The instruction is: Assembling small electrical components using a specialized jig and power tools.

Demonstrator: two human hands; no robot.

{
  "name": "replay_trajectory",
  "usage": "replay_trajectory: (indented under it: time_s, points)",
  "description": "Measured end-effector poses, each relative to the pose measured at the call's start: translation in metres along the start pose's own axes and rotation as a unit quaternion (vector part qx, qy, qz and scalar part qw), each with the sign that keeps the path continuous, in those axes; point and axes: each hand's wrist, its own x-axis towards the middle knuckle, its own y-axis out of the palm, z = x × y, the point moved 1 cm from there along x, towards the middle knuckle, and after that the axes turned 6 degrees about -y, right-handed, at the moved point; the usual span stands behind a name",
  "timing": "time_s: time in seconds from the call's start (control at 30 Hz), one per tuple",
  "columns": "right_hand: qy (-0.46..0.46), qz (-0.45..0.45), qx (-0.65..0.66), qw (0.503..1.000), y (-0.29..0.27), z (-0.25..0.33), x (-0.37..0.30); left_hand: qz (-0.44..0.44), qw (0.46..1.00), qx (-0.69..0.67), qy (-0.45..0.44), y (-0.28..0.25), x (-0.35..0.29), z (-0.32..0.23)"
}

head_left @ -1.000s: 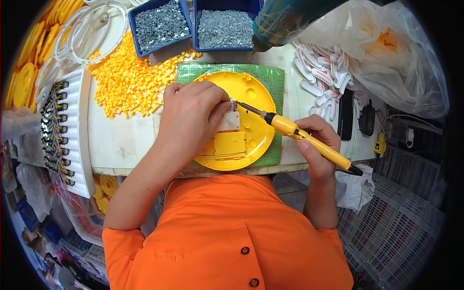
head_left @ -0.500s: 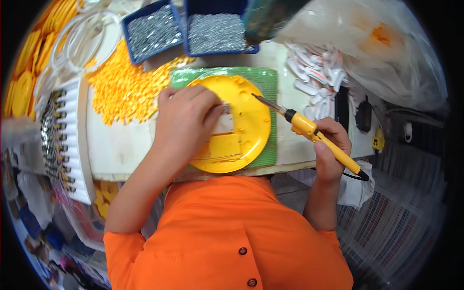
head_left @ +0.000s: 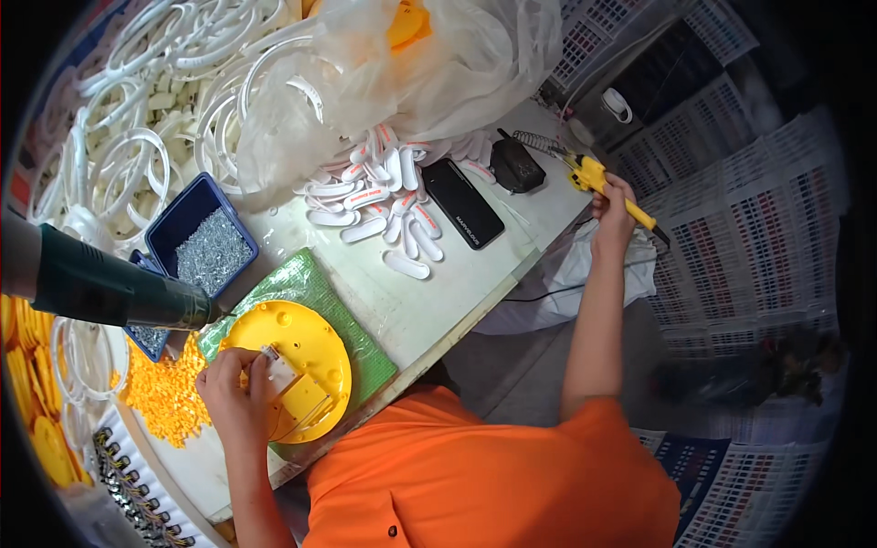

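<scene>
My right hand [head_left: 614, 215] is wrapped round the handle of a yellow soldering iron [head_left: 642, 217], out past the table's right end. Its front end meets a coiled-spring holder [head_left: 539, 142]; whether the tip is inside I cannot tell. My left hand [head_left: 233, 384] rests at the left side of a round yellow plastic shell [head_left: 324, 352], fingers pinched beside a small white part [head_left: 277, 373]. What they hold is hidden. The shell, with a yellow rectangular compartment [head_left: 304, 399] in it, lies on a green wrapped pad [head_left: 365, 365].
White oblong pieces [head_left: 406, 263], a black phone [head_left: 464, 205] and a dark block [head_left: 517, 166] lie rightward. A blue bin of metal parts [head_left: 215, 251] and small yellow pieces [head_left: 164, 388] sit left. A dark green cylinder [head_left: 128, 279] juts in. Plastic bags [head_left: 438, 73] lie behind.
The view has turned rightward. My right hand has carried the soldering iron from beside the yellow shell out to the spring holder. My left hand stays at the shell.
</scene>
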Motion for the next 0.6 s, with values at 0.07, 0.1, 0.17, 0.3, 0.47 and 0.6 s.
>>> replay_trajectory:
  time_s: [0.07,0.1,0.17,0.3,0.47,0.6]
  points:
    - [0.024,0.012,-0.002,1.000,0.010,-0.008,0.009,-0.003,1.000,-0.002,0.007,0.001,0.001,-0.001]
    - [0.046,0.027,-0.010,0.999,0.016,-0.011,0.010,-0.003,1.000,-0.010,0.011,0.001,0.001,-0.001]
    - [0.056,0.026,-0.011,0.998,0.024,-0.016,0.007,0.003,1.000,-0.004,0.011,0.001,0.001,0.002]
    - [0.152,-0.006,0.069,0.986,0.035,-0.018,-0.029,-0.013,1.000,0.027,0.009,-0.004,-0.006,0.001]
    - [0.140,0.143,0.098,0.975,0.069,-0.017,-0.142,0.020,0.998,0.038,-0.036,-0.006,-0.010,0.009]
    - [-0.039,0.325,0.020,0.945,0.114,0.024,-0.213,-0.005,0.999,-0.039,-0.002,-0.024,0.000,0.002]
